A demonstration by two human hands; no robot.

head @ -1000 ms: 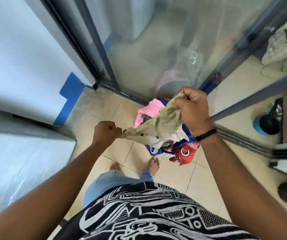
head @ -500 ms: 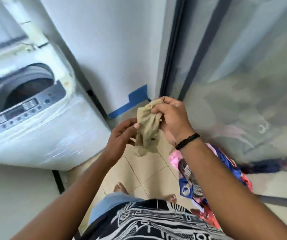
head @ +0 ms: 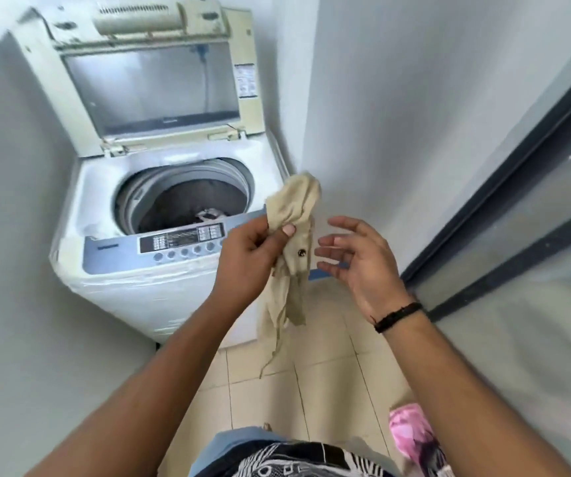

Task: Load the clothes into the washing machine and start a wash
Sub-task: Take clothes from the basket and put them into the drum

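A white top-loading washing machine [head: 111, 287] stands in the corner with its lid [head: 153, 80] raised. Dark clothes lie in its drum [head: 187, 208]. Its control panel [head: 180, 241] with a row of round buttons faces me. My left hand [head: 249, 256] grips a beige garment [head: 294, 242] just right of the panel; the cloth bunches above my thumb and hangs down below. My right hand [head: 356, 259] is beside the garment, fingers spread and relaxed, holding nothing.
Grey walls close in on the left and behind the machine. A dark-framed glass sliding door [head: 504, 201] runs along the right. A pink garment [head: 411, 432] lies on the tiled floor [head: 328, 390] at the lower right.
My view has swung left from the clothes pile to the machine. My right hand has let go of the beige garment, which my left hand now holds alone near the drum.
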